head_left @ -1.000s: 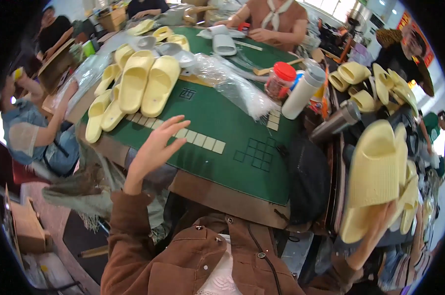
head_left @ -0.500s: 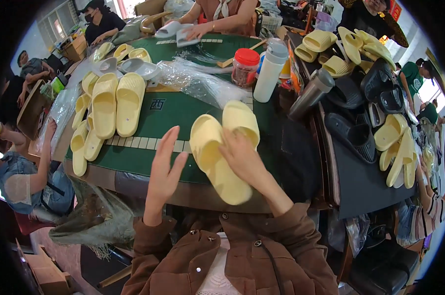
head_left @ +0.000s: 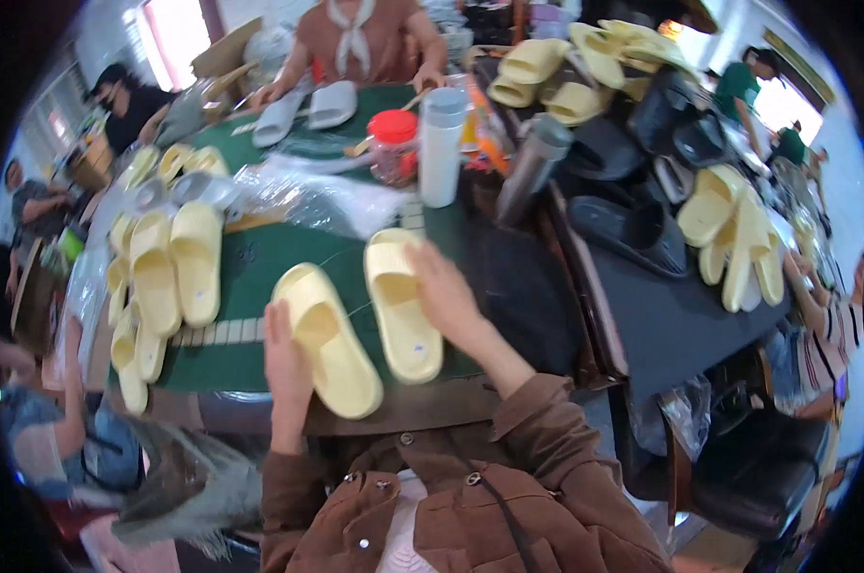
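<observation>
Two pale yellow slippers lie side by side in front of me, toes pointing away. My left hand (head_left: 288,368) is upright with fingers stretched, flat against the outer side of the left slipper (head_left: 331,349), whose heel reaches over the table's near edge. My right hand (head_left: 443,291) lies with extended fingers along the outer side of the right slipper (head_left: 417,349), touching its strap. Both hands are open; the left thumb is hidden. More yellow slippers (head_left: 198,267) stand in a group to the left on the green table top (head_left: 250,368).
Clear plastic bags (head_left: 317,196), a red-lidded jar (head_left: 394,148), a white bottle (head_left: 441,153) and a grey tumbler (head_left: 535,167) stand beyond. At right, a dark table (head_left: 666,329) bears black slippers (head_left: 632,229) and yellow ones. Across, a person (head_left: 355,38) handles pale grey slippers (head_left: 331,105).
The two yellow slippers, overlapping before, now lie apart side by side. My left hand has come against the left one; my right hand has shifted to the right one's outer side. The view has turned.
</observation>
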The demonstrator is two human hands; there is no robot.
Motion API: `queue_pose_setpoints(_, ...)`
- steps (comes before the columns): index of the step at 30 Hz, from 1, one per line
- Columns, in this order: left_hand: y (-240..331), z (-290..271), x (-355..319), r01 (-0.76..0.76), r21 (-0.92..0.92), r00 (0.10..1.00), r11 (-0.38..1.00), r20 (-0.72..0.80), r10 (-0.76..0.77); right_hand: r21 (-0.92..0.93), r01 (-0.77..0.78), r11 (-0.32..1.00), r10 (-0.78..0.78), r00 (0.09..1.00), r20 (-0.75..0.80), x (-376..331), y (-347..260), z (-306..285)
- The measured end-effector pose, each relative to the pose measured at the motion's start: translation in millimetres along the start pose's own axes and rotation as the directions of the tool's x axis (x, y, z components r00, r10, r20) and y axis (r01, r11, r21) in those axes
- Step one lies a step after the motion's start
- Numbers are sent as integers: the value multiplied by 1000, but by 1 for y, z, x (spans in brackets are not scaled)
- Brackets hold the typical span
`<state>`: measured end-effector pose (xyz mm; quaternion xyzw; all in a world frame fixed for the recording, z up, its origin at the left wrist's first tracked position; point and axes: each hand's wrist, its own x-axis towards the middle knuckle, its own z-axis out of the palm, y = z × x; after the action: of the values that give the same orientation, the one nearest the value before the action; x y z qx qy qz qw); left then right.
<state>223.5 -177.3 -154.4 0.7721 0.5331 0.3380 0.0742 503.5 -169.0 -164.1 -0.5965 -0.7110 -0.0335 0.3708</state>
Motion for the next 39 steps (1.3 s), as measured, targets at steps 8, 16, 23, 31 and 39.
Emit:
queue_pose_setpoints(8, 17, -4, -12, -10, -39, 993, 999, 113, 14, -90, -30, 995, 43, 989, 144, -35, -51, -11)
queue_pose_setpoints(16, 39, -5, -8, -13, -226, 977, 974, 204, 61, -20, 63, 998, -50, 922, 385, -39, -46, -148)
queue_pose_setpoints(23, 78, -24, -10, -66, -247, 982, 967, 156, 107, -279, -234, 932, 135, 934, -332, -24, 59, -264)
queue_pose_setpoints(31, 85, 2, -24, -300, 164, 947, 940, 170, 272, -387, -626, 677, 447, 768, -459, -50, 164, -248)
queue_pose_setpoints(39, 88, 2, -22, -301, 171, 947, 938, 167, 274, -306, -615, 727, 472, 771, -427, -66, 144, -269)
